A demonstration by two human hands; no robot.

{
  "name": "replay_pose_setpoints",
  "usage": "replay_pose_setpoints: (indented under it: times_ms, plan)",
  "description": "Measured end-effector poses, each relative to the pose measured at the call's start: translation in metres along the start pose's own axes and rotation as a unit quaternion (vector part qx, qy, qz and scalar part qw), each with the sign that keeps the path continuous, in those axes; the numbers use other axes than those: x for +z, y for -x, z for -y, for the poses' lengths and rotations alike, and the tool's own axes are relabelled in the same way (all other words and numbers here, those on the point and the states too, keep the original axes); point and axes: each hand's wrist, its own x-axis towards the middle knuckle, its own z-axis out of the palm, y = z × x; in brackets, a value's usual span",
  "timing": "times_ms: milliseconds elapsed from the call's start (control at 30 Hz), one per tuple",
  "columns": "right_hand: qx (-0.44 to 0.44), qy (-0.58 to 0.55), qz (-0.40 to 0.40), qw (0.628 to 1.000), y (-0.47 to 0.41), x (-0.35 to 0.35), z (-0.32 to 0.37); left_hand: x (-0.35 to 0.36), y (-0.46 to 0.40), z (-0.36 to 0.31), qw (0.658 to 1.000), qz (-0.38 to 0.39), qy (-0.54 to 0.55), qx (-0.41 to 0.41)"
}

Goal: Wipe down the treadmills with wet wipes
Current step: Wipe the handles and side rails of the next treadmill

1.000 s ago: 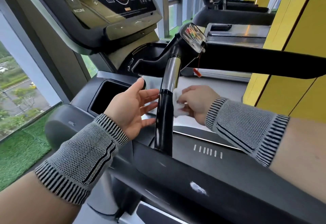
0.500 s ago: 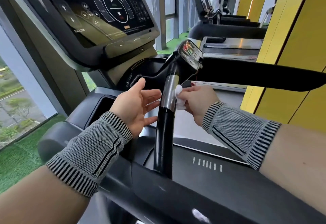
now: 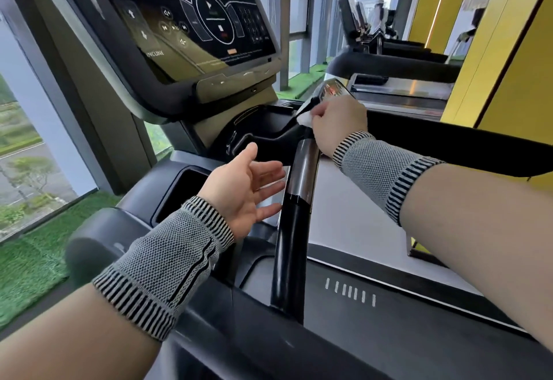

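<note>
Treadmill (image 3: 344,314) fills most of my view, its dark frame running across in front of me and its big console (image 3: 185,29) tilted up at the left with the word INCLINE legible on the dark panel. An upright handle post (image 3: 294,224) rises from the frame between my two arms, black lower down and with a shiny metal band higher up, ending in a small control pad (image 3: 332,90) with coloured markings at its top. My right hand (image 3: 338,122) is up at that top end, just below the pad, its fingers curled round a white wet wipe (image 3: 305,120) and pressing it against the black junction where the post meets the handlebar; only a crumpled corner of the wipe shows past my knuckles. My left hand (image 3: 242,188) hangs beside the post on its left, palm turned toward it, fingers spread and nearly straight, holding nothing; the fingertips come close to the metal band, but I cannot tell whether they touch it. Both my wrists wear grey knitted wristbands with striped edges. A padded black side rail (image 3: 449,143) runs off to the right behind my right forearm. Beyond it stands a yellow wall (image 3: 514,59), with more treadmills lined up along the window side, and green artificial turf (image 3: 33,260) lies by the glass at the left.
</note>
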Motion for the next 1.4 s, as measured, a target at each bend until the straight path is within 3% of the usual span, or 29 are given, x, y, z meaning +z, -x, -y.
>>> replay_pose_setpoints:
  times_ms: [100, 233, 400, 467, 567, 700, 800, 1000, 1167, 1300, 1400]
  plan:
    - [-0.075, 0.056, 0.041, 0.995, -0.007, -0.002, 0.018, -0.008, -0.001, -0.004, 1.000, -0.010, 0.002, 0.005]
    - [-0.064, -0.011, 0.081, 0.995, -0.021, -0.006, 0.025, -0.024, -0.002, -0.018, 0.998, -0.055, -0.003, 0.032]
    - [-0.041, -0.096, 0.103, 0.989, -0.032, -0.008, 0.023, -0.036, -0.011, -0.032, 0.981, -0.114, -0.103, 0.115]
    - [-0.048, -0.088, 0.102, 0.990, -0.038, -0.009, 0.027, -0.039, -0.021, -0.038, 0.952, -0.115, -0.229, 0.165]
    - [-0.139, 0.081, 0.054, 0.985, -0.045, -0.003, 0.037, -0.050, -0.037, -0.049, 0.835, -0.108, -0.476, 0.254]
    - [-0.230, 0.380, 0.092, 0.891, -0.045, 0.021, 0.045, -0.075, -0.054, -0.062, 0.737, -0.090, -0.611, 0.273]
    - [-0.189, 0.456, 0.151, 0.857, -0.038, 0.043, 0.061, -0.098, -0.067, -0.066, 0.685, -0.055, -0.671, 0.278]
    - [-0.109, 0.501, 0.171, 0.841, -0.032, 0.082, 0.077, -0.125, -0.077, -0.071, 0.629, 0.004, -0.709, 0.319]
    - [-0.088, 0.474, 0.167, 0.860, -0.036, 0.102, 0.079, -0.150, -0.084, -0.065, 0.585, 0.053, -0.740, 0.329]
    - [-0.147, 0.360, 0.155, 0.908, -0.034, 0.115, 0.095, -0.156, -0.085, -0.061, 0.588, 0.065, -0.736, 0.329]
    - [-0.176, 0.281, 0.201, 0.922, -0.026, 0.120, 0.099, -0.158, -0.084, -0.058, 0.589, 0.066, -0.731, 0.337]
